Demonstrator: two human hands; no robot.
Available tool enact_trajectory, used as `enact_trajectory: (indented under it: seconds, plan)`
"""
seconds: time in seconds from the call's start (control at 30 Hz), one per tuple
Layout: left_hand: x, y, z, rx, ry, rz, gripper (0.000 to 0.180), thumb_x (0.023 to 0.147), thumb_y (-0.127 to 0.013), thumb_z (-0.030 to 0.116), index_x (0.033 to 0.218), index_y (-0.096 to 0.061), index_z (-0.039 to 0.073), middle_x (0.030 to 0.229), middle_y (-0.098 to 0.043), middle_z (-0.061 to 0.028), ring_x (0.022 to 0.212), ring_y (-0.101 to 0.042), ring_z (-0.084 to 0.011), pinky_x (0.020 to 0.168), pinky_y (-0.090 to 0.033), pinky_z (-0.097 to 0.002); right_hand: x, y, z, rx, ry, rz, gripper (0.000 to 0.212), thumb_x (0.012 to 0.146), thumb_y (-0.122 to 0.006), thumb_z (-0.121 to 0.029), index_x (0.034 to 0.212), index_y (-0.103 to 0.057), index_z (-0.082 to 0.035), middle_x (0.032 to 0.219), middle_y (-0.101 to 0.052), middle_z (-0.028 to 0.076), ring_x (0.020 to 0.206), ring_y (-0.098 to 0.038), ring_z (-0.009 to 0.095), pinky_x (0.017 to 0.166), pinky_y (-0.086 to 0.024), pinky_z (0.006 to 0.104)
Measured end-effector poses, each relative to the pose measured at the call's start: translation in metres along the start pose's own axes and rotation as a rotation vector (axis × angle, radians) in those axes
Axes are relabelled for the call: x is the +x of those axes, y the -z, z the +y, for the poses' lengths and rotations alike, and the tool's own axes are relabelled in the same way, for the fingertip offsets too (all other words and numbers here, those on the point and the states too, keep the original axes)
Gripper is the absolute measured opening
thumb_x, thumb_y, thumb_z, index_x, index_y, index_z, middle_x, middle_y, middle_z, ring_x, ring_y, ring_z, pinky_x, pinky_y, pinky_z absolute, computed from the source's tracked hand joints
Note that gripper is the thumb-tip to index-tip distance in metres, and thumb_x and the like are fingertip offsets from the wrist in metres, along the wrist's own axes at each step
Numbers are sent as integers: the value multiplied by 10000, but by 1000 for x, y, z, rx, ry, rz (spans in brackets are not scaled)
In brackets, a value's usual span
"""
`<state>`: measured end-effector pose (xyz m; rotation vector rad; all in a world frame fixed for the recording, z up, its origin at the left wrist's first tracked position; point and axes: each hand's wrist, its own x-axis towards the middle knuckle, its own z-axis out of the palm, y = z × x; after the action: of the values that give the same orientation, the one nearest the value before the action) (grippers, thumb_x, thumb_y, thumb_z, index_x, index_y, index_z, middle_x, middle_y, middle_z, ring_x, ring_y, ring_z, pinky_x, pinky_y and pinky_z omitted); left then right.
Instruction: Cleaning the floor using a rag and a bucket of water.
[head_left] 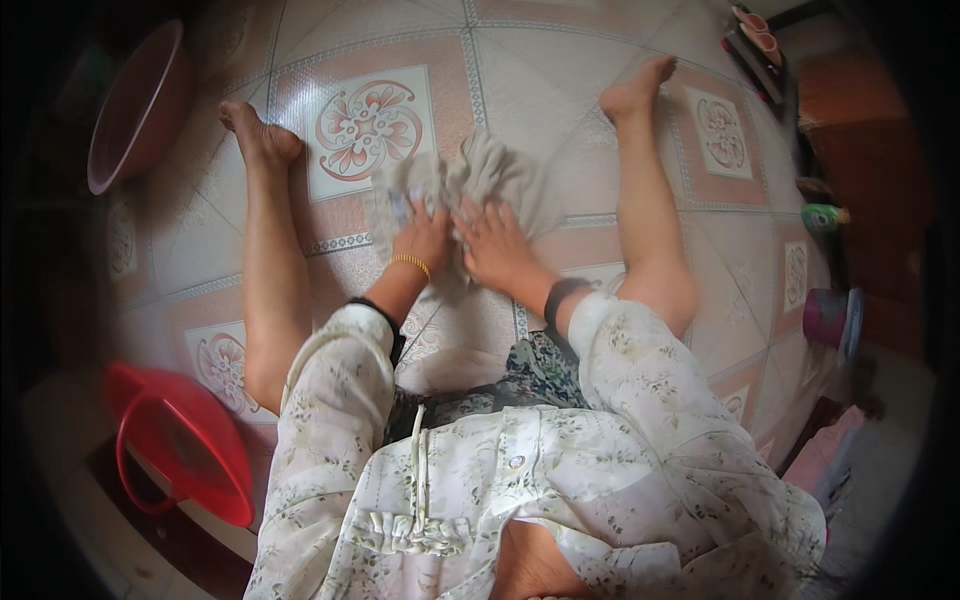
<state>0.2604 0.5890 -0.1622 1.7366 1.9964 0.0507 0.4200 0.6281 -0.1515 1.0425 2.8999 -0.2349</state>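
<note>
A crumpled grey-beige cloth (492, 172) lies bunched on the patterned tile floor between my outstretched legs. My left hand (422, 243), with a gold bracelet at the wrist, presses on the cloth's near left part, its fingers stretched forward and slightly blurred. Beside it, my right hand (494, 245) rests palm down on the near edge of the same cloth, fingers apart. The two hands almost touch at the thumbs. Dark bands circle both forearms below the pushed-up floral sleeves. The underside of the cloth is hidden.
A pink basin (140, 110) stands at the far left, and a red plastic basket or tub with a handle (185, 445) at the near left. My bare legs flank the cloth. Along the right side are a green bottle (822, 216), a purple container (825, 315) and pink slippers (757, 38).
</note>
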Motion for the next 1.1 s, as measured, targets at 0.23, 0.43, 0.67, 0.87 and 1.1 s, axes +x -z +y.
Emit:
enact_trajectory:
  seconds: [0.23, 0.43, 0.67, 0.87, 1.1]
  plan:
    - [-79, -39, 25, 48, -75, -233, 430, 854, -537, 239, 1220, -361, 96, 1358, -256, -427, 910, -623, -460, 742, -529, -479, -68, 32, -23, -13, 44, -220, 522, 832, -550, -238, 1331, -452, -122, 1440, -337, 150, 1225, -420, 345, 973, -334, 517]
    - [-90, -9, 66, 270, -206, -236, 462, 821, -575, 264, 1240, -454, 111, 1341, -407, -258, 1030, -599, -368, 809, -509, -421, -85, 47, 24, 136, 8, -196, 396, 711, -647, -120, 1094, -560, -68, 1120, -563, 190, 857, -621, 327, 703, -497, 438]
    - [-57, -35, 62, 176, -494, 74, 633, 868, -497, 492, 1402, -374, 175, 1517, -237, -103, 1422, -131, -288, 1117, -64, -563, -24, 23, 51, 142, -93, -554, 308, 746, -660, -106, 1044, -603, -47, 949, -640, 157, 901, -638, 326, 748, -516, 421]
    - [17, -2, 36, 180, -330, 149, 685, 825, -552, 451, 1424, -352, 186, 1519, -245, -94, 1406, -202, -288, 1115, -58, -571, 50, 22, 86, 292, 8, -173, 318, 680, -714, -108, 966, -592, -39, 934, -652, 178, 901, -635, 345, 750, -506, 440]
    - [89, 23, -4, 268, -136, 383, 694, 844, -510, 436, 1463, -268, 240, 1537, -219, -8, 1424, -154, -246, 1121, -54, -555, 128, 28, 91, 373, -220, 20, 387, 760, -714, -254, 1017, -554, -12, 947, -640, 209, 920, -620, 366, 780, -493, 428]
